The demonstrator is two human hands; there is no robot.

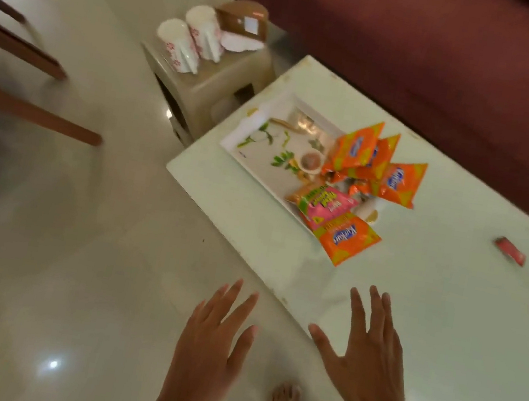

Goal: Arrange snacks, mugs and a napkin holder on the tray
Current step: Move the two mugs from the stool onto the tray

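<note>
Left hand (211,344) and right hand (365,365): both flat, fingers spread wide, holding nothing. They hover near, at the table (412,310) edge, well apart from everything.

Tray (255,159) sits on the far-left end of the table. Packets (356,149) are piled on its right end, and some overhang the rim onto the table. Left half of the tray is bare.

Mugs (178,44) and holder (242,23) are not on the tray yet. They're on the stool (226,80), far left, just beyond the table corner. The two mugs stand side by side, with the holder touching or just beside the right one.

Handling, my read:
- Packets: light, soft, slick foil. They crush and slide, so pinch the sealed edge or nudge them flat. The overhanging ones look likely to slip off if the tray is bumped.
- Mugs: probably ceramic, so stiff, heavier, smooth and breakable. Wrap the body, one per hand. Handles unclear from here. They're tall, so tippy; set down square.
- Holder: light, rigid, top-heavy with napkins. Grip low on both side faces so the paper doesn't spill.

Bare left half of the tray looks like the spot for the mugs and holder.
</note>
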